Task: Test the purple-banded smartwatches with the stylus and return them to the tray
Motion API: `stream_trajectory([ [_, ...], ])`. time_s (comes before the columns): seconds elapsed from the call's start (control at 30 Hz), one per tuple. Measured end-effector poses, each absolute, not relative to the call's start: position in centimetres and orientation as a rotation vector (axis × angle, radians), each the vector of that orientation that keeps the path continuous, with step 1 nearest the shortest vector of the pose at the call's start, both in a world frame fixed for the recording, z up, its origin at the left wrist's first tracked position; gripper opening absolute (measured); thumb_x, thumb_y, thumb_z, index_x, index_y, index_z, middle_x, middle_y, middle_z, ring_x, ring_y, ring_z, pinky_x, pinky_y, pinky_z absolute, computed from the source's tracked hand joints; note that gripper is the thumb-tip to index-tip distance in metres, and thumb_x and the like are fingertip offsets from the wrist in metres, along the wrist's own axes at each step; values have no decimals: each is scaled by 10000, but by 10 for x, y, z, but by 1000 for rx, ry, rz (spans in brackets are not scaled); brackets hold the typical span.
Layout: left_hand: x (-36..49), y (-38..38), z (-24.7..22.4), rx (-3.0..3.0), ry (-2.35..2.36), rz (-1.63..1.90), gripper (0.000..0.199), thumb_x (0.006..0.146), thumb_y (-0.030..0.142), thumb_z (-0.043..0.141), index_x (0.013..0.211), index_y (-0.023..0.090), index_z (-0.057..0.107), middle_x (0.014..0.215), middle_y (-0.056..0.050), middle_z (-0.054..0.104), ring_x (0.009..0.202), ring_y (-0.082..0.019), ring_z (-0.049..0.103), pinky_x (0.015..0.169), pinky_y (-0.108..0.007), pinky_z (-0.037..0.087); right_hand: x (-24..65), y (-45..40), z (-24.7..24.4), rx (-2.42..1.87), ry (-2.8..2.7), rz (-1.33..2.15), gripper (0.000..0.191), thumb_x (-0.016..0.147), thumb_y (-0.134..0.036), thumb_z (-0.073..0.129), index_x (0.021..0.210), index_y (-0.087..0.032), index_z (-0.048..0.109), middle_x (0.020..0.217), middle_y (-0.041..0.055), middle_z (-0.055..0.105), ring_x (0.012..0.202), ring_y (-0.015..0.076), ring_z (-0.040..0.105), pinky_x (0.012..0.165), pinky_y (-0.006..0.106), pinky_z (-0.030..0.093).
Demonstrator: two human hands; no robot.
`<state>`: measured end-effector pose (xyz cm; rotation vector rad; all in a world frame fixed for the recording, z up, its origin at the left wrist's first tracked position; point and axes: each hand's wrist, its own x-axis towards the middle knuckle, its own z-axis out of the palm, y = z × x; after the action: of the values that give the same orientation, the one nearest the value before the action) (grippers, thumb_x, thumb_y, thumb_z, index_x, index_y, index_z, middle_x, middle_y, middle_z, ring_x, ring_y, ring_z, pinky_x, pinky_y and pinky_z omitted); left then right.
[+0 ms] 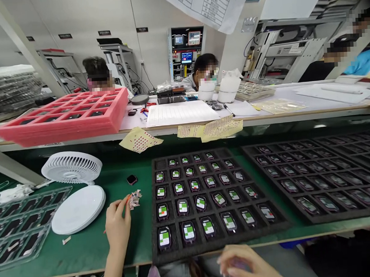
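Note:
Near the middle left of the green bench, my left hand (117,219) pinches a crumpled bundle of small pale strips (135,199). A thin red-orange piece shows at its fingers; I cannot make out what it is. Just beyond lies a smartwatch (132,180) with a dark screen. My right hand (250,264) is blurred, low in front of the bench edge, its fingers curled around something purplish that I cannot make out. Between and beyond the hands, a black foam tray (205,248) holds rows of smartwatches, most with lit green-and-white screens. One back-left pocket has no watch.
A white fan (79,210) stands left of my left hand, beside a clear plastic tray (39,243) of dark parts. Another black foam tray (286,205) lies right. Above, a shelf bears pink foam trays (111,125) and papers (184,113). People sit beyond.

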<state>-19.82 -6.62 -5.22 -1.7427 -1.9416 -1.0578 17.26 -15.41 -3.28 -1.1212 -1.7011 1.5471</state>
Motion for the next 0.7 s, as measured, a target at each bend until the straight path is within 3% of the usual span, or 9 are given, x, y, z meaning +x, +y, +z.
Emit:
stream_trajectory([
  [0.07,-178,-77,-30,-1850,-1707,-1099,254,918,276,492,998,170,709,909,-97,603,812,-203,565,736,-324,462,151,-150,-38,-1194,-1619,1514,329,864,-477,557,1015,-222,698,803,68,688,720,205,667,742,359,531],
  [0.13,-154,-90,-9,-1996,-1464,-1157,211,890,178,545,1025,215,703,812,-59,591,765,-173,567,693,-287,460,133,-145,-38,-1182,-1559,1531,381,883,-442,533,1193,-233,608,806,50,668,664,176,652,630,305,531],
  [0.2,-128,-105,7,-2235,-1207,-1193,287,879,105,541,1087,253,672,712,-11,567,662,-126,549,644,-247,456,120,-141,-34,-1135,-1555,1534,534,874,-388,552,1380,-273,428,822,28,668,634,160,645,540,258,508],
  [0.27,-103,-117,14,-2534,-923,-1204,311,905,104,495,1157,233,623,674,8,590,605,-109,542,572,-228,440,112,-138,-27,-1052,-1639,1470,639,856,-321,569,1443,-301,318,852,16,691,670,161,658,571,256,522],
  [0.4,-68,-125,13,-2884,-628,-1125,289,933,118,456,1187,195,570,715,3,648,631,-111,574,548,-221,472,99,-130,-21,-849,-1869,1173,372,834,-273,527,1201,-263,589,937,45,724,826,208,684,762,322,545],
  [0.5,-62,-117,7,-2944,-660,-1134,263,940,178,474,1188,197,560,851,-40,681,790,-133,630,684,-228,537,102,-119,-23,-882,-1857,915,224,871,-301,474,996,-238,649,974,73,731,910,236,694,800,342,547],
  [0.6,-75,-99,-2,-2863,-1028,-1129,365,942,289,480,1295,195,487,1183,-128,621,1132,-214,572,948,-361,502,131,-100,-24,-1106,-1786,587,186,923,-277,438,930,-246,621,1040,78,724,996,230,677,879,368,525],
  [0.7,-101,-78,-19,-2534,-1766,-1144,424,957,334,418,1358,196,426,1402,-169,449,1325,-279,415,1066,-491,391,190,-78,-31,-1413,-1640,162,146,919,-335,451,901,-244,564,1134,125,678,1066,278,634,943,466,475],
])
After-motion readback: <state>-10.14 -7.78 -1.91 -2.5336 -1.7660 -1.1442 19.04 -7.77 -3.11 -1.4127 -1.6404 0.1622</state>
